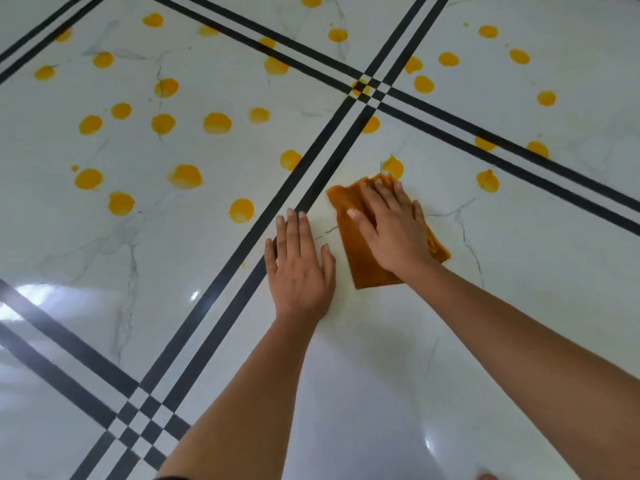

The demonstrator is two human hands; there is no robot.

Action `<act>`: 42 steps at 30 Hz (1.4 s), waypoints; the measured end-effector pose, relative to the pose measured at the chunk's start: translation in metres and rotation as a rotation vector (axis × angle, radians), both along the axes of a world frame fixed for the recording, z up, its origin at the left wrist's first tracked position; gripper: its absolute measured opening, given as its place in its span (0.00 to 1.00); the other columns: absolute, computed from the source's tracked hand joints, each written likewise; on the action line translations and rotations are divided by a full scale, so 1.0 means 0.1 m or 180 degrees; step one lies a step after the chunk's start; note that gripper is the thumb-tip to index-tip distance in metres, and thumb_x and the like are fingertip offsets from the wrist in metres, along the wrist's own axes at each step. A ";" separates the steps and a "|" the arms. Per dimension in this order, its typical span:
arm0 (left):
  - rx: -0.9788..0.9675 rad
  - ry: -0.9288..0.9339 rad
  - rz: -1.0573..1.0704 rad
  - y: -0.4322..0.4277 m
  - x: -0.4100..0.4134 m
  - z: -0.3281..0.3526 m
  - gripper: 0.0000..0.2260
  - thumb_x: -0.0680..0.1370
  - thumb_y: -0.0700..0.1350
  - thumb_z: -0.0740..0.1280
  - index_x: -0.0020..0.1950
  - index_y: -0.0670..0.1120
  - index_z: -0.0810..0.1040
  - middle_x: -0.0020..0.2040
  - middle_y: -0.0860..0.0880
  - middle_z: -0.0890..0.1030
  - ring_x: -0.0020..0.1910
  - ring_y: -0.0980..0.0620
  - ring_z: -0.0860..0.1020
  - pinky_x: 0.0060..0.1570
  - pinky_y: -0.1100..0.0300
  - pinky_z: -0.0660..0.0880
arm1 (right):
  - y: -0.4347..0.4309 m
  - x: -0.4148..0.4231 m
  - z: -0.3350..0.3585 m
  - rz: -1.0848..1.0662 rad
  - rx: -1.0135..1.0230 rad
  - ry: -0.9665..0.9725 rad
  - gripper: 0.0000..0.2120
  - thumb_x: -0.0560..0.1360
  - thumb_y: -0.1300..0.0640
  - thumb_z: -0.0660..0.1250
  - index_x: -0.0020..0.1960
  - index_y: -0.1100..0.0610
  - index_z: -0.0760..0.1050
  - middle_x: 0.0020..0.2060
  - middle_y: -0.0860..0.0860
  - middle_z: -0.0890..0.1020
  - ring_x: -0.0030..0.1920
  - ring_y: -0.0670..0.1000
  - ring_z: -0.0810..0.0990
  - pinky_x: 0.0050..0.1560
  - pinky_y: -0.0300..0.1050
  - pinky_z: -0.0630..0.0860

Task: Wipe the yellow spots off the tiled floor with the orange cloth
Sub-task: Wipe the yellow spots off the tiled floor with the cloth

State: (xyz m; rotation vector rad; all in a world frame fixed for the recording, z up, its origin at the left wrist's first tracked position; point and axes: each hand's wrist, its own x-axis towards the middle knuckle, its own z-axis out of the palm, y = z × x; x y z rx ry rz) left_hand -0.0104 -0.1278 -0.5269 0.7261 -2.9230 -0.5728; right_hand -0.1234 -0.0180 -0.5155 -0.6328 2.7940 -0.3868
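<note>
The orange cloth (356,251) lies folded flat on the white marble-look tiled floor (450,358). My right hand (393,226) presses down on it, palm flat, fingers spread over its far end. Just beyond the cloth sits a yellow spot (393,167), with another (487,181) to its right. My left hand (299,268) rests flat on the bare tile beside the cloth, fingers apart, holding nothing. Several more yellow spots (185,176) dot the tiles to the left and farther away.
Double black stripes (277,216) run diagonally across the floor and cross at two points (363,87). The tile under my forearms shows glossy reflections and no spots. A faint yellowish smear surrounds the cloth.
</note>
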 end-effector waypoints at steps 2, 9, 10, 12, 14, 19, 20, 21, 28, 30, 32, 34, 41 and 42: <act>0.0064 0.0287 0.0018 0.22 -0.16 0.08 0.28 0.78 0.54 0.42 0.76 0.43 0.52 0.77 0.45 0.53 0.76 0.50 0.47 0.72 0.54 0.41 | 0.21 -0.08 0.08 -0.0191 -0.0281 0.0071 0.27 0.79 0.41 0.46 0.75 0.49 0.54 0.75 0.51 0.57 0.76 0.54 0.49 0.72 0.58 0.48; 0.0060 -0.0431 -0.0228 0.85 -0.70 0.15 0.30 0.79 0.57 0.40 0.76 0.42 0.46 0.77 0.44 0.48 0.76 0.47 0.41 0.71 0.53 0.35 | 0.93 -0.33 0.22 -0.0146 0.0016 0.0093 0.23 0.81 0.48 0.50 0.74 0.55 0.59 0.73 0.54 0.64 0.75 0.55 0.54 0.72 0.55 0.53; 0.0024 -0.0625 -0.0125 0.89 -0.75 0.14 0.30 0.79 0.57 0.42 0.76 0.42 0.44 0.77 0.44 0.45 0.75 0.46 0.39 0.72 0.51 0.35 | 0.98 -0.35 0.26 -0.0052 0.0121 -0.0012 0.23 0.81 0.48 0.49 0.74 0.54 0.58 0.73 0.54 0.64 0.75 0.54 0.54 0.72 0.55 0.53; -0.0058 -0.0974 0.0010 0.97 -0.83 0.19 0.31 0.80 0.57 0.43 0.76 0.41 0.41 0.77 0.43 0.41 0.75 0.45 0.37 0.72 0.49 0.35 | 1.11 -0.44 0.45 0.0247 0.0362 -0.0214 0.23 0.81 0.47 0.48 0.74 0.54 0.57 0.74 0.53 0.61 0.75 0.54 0.52 0.72 0.55 0.52; -0.0051 -0.1199 0.0110 1.03 -0.90 0.25 0.31 0.80 0.57 0.44 0.76 0.41 0.39 0.77 0.43 0.39 0.74 0.44 0.35 0.72 0.47 0.35 | 1.21 -0.56 0.66 0.0605 0.0566 -0.0225 0.24 0.81 0.47 0.47 0.74 0.53 0.56 0.74 0.52 0.60 0.75 0.54 0.51 0.72 0.55 0.52; 0.0061 -0.1230 0.0348 1.06 -1.01 0.16 0.31 0.79 0.60 0.44 0.76 0.47 0.39 0.77 0.44 0.38 0.74 0.42 0.34 0.70 0.39 0.38 | 1.16 -0.75 0.68 0.0834 0.0530 -0.0330 0.24 0.81 0.47 0.48 0.75 0.54 0.55 0.75 0.52 0.59 0.75 0.54 0.51 0.72 0.53 0.54; 0.0044 -0.1131 0.0343 1.05 -0.99 0.10 0.31 0.79 0.61 0.44 0.76 0.48 0.38 0.77 0.45 0.37 0.74 0.42 0.34 0.69 0.37 0.39 | 1.13 -0.75 0.59 0.0805 0.0459 -0.0347 0.24 0.81 0.47 0.48 0.75 0.53 0.54 0.75 0.52 0.58 0.75 0.53 0.51 0.72 0.52 0.54; 0.0007 -0.1063 0.0332 1.04 -0.96 0.05 0.31 0.78 0.62 0.43 0.76 0.49 0.38 0.77 0.45 0.37 0.74 0.42 0.34 0.69 0.36 0.39 | 1.12 -0.73 0.52 0.0805 0.0416 -0.0351 0.24 0.81 0.47 0.48 0.75 0.53 0.54 0.75 0.52 0.58 0.75 0.53 0.51 0.72 0.52 0.55; -0.0356 -0.0777 -0.0266 0.86 -1.08 -0.10 0.35 0.72 0.63 0.32 0.76 0.49 0.39 0.77 0.44 0.41 0.75 0.43 0.38 0.69 0.42 0.34 | 1.48 -0.52 0.34 0.0429 0.0412 0.0036 0.28 0.79 0.43 0.41 0.76 0.53 0.50 0.76 0.52 0.56 0.76 0.52 0.50 0.72 0.48 0.53; -0.0454 -0.0751 -0.0558 0.78 -1.23 -0.13 0.34 0.72 0.64 0.32 0.76 0.50 0.38 0.77 0.45 0.41 0.75 0.44 0.38 0.69 0.43 0.33 | 1.58 -0.52 0.26 0.0176 0.0394 0.0132 0.35 0.74 0.40 0.33 0.76 0.53 0.50 0.76 0.52 0.56 0.76 0.52 0.50 0.73 0.48 0.51; -0.0575 -0.0714 -0.0830 0.69 -1.38 -0.10 0.32 0.74 0.64 0.34 0.76 0.52 0.38 0.77 0.46 0.41 0.75 0.44 0.38 0.69 0.43 0.34 | 1.65 -0.54 0.17 -0.0219 0.0288 0.0193 0.36 0.73 0.40 0.33 0.76 0.54 0.50 0.75 0.52 0.56 0.76 0.53 0.50 0.73 0.49 0.50; -0.0636 -0.0728 -0.1052 0.59 -1.60 -0.10 0.30 0.77 0.64 0.39 0.76 0.53 0.37 0.77 0.47 0.41 0.75 0.44 0.39 0.70 0.42 0.36 | 1.70 -0.58 0.03 -0.0606 0.0295 0.0249 0.36 0.73 0.39 0.34 0.76 0.55 0.50 0.76 0.53 0.56 0.76 0.54 0.49 0.73 0.49 0.47; -0.0679 -0.0510 -0.2088 0.72 -1.37 -0.04 0.29 0.76 0.64 0.38 0.76 0.55 0.42 0.77 0.49 0.53 0.76 0.47 0.46 0.71 0.47 0.38 | 1.77 -0.62 -0.23 -0.1210 0.0349 0.0247 0.38 0.72 0.37 0.34 0.76 0.56 0.48 0.76 0.53 0.51 0.76 0.52 0.47 0.72 0.48 0.42; -0.0666 -0.0513 -0.2254 0.66 -1.42 -0.05 0.29 0.76 0.64 0.38 0.75 0.56 0.41 0.77 0.50 0.52 0.76 0.48 0.46 0.71 0.48 0.37 | 1.78 -0.63 -0.27 -0.1243 0.0395 0.0240 0.38 0.72 0.37 0.34 0.76 0.56 0.47 0.76 0.52 0.51 0.76 0.52 0.47 0.72 0.48 0.42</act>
